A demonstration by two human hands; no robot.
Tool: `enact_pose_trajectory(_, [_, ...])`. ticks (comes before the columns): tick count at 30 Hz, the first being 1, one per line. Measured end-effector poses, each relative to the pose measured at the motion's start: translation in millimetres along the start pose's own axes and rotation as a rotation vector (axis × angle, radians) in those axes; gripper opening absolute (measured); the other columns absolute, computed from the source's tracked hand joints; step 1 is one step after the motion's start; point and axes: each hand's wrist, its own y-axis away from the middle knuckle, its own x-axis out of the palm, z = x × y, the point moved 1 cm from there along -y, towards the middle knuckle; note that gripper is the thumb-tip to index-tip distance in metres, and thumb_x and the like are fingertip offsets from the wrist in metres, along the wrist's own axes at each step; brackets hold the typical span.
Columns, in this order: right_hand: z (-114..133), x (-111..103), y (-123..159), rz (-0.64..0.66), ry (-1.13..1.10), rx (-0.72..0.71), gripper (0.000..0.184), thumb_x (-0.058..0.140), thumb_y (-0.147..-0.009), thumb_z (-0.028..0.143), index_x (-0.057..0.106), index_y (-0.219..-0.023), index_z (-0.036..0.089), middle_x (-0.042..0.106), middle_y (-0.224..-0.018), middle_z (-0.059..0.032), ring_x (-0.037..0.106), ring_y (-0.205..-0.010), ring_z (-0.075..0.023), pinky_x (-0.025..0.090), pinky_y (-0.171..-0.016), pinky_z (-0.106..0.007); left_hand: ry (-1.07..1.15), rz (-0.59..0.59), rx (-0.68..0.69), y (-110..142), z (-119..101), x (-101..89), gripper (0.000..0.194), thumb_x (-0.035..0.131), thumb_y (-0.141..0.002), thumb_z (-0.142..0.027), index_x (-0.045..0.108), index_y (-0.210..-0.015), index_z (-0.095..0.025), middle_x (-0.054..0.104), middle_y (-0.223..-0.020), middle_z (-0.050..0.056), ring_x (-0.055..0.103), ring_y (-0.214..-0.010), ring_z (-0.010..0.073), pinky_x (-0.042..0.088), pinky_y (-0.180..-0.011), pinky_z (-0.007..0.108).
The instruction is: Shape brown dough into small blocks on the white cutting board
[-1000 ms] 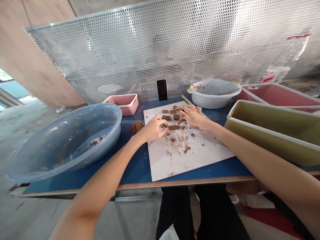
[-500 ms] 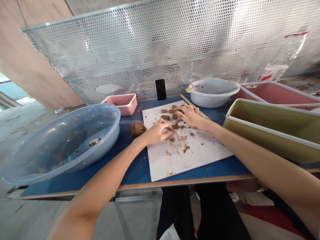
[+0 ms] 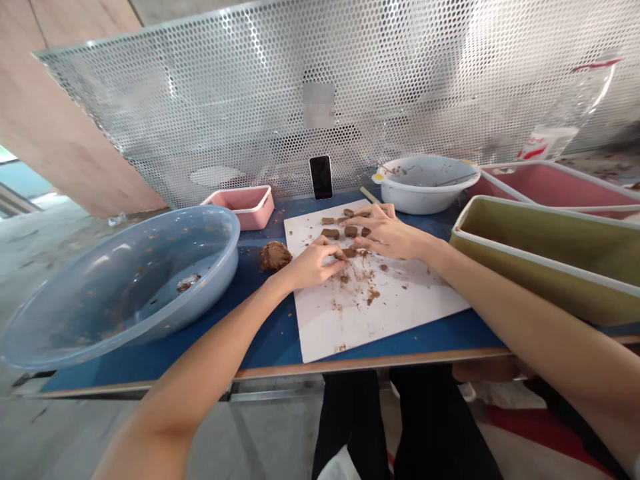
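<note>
On a white board (image 3: 340,327) lies a small piece of brown clay (image 3: 350,253), partly hidden by fingers. My left hand (image 3: 317,263) grips its left end between bent fingers and thumb. At its right end, my right hand (image 3: 393,235) has its fingers stretched out and apart, with a fingertip touching or very near the clay. Several short clay pieces (image 3: 330,233) lie just beyond, some partly under the right hand. A rough clay lump (image 3: 275,257) sits left of the board, beside my left wrist. Clay crumbs and smears (image 3: 373,295) mark the board.
A large blue basin (image 3: 200,300) stands left, with a small pink bin (image 3: 257,208) behind it. A phone (image 3: 321,178) leans against the perforated metal panel (image 3: 250,87). A white basin (image 3: 430,200), a green bin (image 3: 545,267) and a pink bin (image 3: 575,175) stand right. A stick (image 3: 369,195) lies behind the board.
My right hand has shifted slightly, its fingers lower and flatter over the board. My left hand stays at the clay piece.
</note>
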Motion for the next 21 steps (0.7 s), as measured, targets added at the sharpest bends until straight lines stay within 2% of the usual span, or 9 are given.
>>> enact_pose_trajectory(2, [0.8, -0.2, 0.4, 0.023, 0.014, -0.033, 0.056, 0.039, -0.12, 0.059, 0.079, -0.152, 0.036, 0.069, -0.166, -0.0071, 0.045, -0.16, -0.0469, 0.032, -0.126, -0.078, 0.002, 0.004, 0.003, 0.0, -0.6, -0.6, 0.022, 0.072, -0.107, -0.041, 0.083, -0.114, -0.023, 0.072, -0.115, 0.011, 0.071, -0.123, 0.0324, 0.057, -0.118, 0.054])
enact_pose_trajectory(4, [2.0, 0.2, 0.5, 0.054, 0.041, -0.069, 0.058, 0.038, -0.121, 0.057, 0.091, -0.126, 0.035, 0.064, -0.172, -0.0025, 0.045, -0.16, -0.0484, 0.032, -0.126, -0.079, 0.0, 0.006, -0.002, 0.1, -1.4, -1.4, 0.021, 0.072, -0.107, -0.04, 0.083, -0.114, -0.023, 0.071, -0.114, 0.011, 0.071, -0.124, 0.0324, 0.057, -0.118, 0.054])
enact_pose_trajectory(5, [2.3, 0.5, 0.5, 0.064, 0.049, -0.077, 0.06, 0.038, -0.12, 0.056, 0.094, -0.115, 0.034, 0.062, -0.173, -0.0008, 0.044, -0.161, -0.049, 0.032, -0.127, -0.08, -0.002, 0.006, -0.007, 0.1, -1.9, -1.8, 0.021, 0.073, -0.107, -0.04, 0.083, -0.114, -0.023, 0.071, -0.115, 0.011, 0.071, -0.125, 0.0324, 0.057, -0.118, 0.054])
enact_pose_trajectory(7, [2.2, 1.6, 0.2, 0.069, 0.046, -0.071, 0.061, 0.04, -0.12, 0.055, 0.095, -0.105, 0.034, 0.062, -0.173, 0.0009, 0.043, -0.161, -0.0499, 0.031, -0.128, -0.081, -0.003, 0.006, -0.012, 0.2, -2.8, -2.3, 0.021, 0.072, -0.107, -0.04, 0.083, -0.115, -0.023, 0.07, -0.114, 0.011, 0.07, -0.125, 0.0325, 0.057, -0.118, 0.054])
enact_pose_trajectory(12, [-0.3, 4.9, -1.9, 0.083, 0.026, -0.059, 0.061, 0.041, -0.119, 0.057, 0.096, -0.103, 0.035, 0.064, -0.171, 0.0018, 0.04, -0.162, -0.0502, 0.028, -0.129, -0.085, -0.005, 0.005, -0.013, 0.2, -4.1, -2.0, 0.02, 0.072, -0.106, -0.039, 0.083, -0.114, -0.024, 0.07, -0.113, 0.01, 0.071, -0.123, 0.0323, 0.058, -0.118, 0.055])
enact_pose_trajectory(18, [2.0, 3.6, -2.9, 0.085, 0.04, -0.064, 0.066, 0.04, -0.12, 0.057, 0.093, -0.09, 0.031, 0.065, -0.17, 0.0007, 0.042, -0.16, -0.0498, 0.029, -0.128, -0.082, -0.007, 0.009, -0.035, 0.8, -4.2, -1.8, 0.021, 0.073, -0.106, -0.04, 0.083, -0.115, -0.024, 0.071, -0.118, 0.01, 0.072, -0.117, 0.0302, 0.057, -0.119, 0.055])
enact_pose_trajectory(21, [3.4, 1.1, -0.9, 0.036, 0.031, -0.017, 0.063, 0.039, -0.12, 0.057, 0.093, -0.104, 0.029, 0.065, -0.17, -0.0055, 0.044, -0.159, -0.0496, 0.029, -0.128, -0.081, -0.008, 0.014, -0.026, 1.3, -4.4, -2.4, 0.02, 0.073, -0.106, -0.039, 0.083, -0.116, -0.024, 0.072, -0.118, 0.011, 0.072, -0.12, 0.0311, 0.056, -0.118, 0.055])
